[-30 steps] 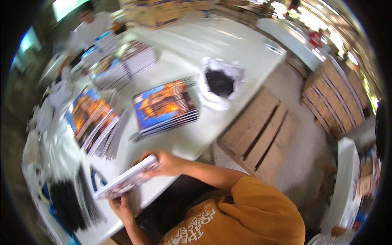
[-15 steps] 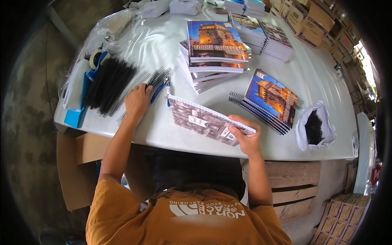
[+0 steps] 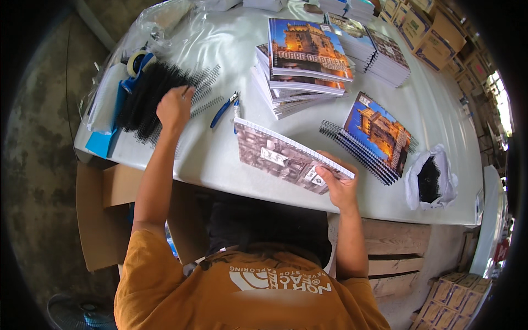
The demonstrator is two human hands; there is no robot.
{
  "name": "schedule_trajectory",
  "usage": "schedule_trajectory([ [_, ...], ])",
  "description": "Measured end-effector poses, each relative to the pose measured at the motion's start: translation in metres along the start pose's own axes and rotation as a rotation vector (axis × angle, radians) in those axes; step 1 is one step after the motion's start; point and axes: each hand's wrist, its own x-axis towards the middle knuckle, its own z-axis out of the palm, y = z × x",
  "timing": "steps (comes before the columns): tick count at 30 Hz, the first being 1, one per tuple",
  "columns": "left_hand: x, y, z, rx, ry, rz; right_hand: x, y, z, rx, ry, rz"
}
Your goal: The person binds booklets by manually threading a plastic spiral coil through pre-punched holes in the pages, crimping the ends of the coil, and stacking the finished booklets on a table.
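Black plastic binding coils (image 3: 144,98) lay heaped at the desk's (image 3: 209,159) left edge, and the left hand (image 3: 175,107) closed on one there. The right hand (image 3: 338,184) gripped an unbound booklet (image 3: 286,157) at the near edge, its punched side turned up, probably steadied for binding. Blue-handled pliers (image 3: 224,109) lay between them. Stacked booklets (image 3: 302,66) and bound ones (image 3: 374,137) sat beyond.

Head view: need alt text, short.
A person in an orange shirt holds an unbound notebook block at its corner with the right hand while the left hand picks a black spiral coil from a pile. On the white table also lie blue-handled pliers and stacks of bound notebooks.
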Motion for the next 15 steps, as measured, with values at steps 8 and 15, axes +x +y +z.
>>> schedule_trajectory([
  [8,0.018,-0.008,-0.021,-0.049,-0.045,-0.045,0.004,-0.001,0.006,0.045,0.062,-0.12],
  [15,-0.037,0.039,-0.051,-0.735,-0.479,0.365,0.006,0.002,0.003,0.033,0.134,-0.07],
])
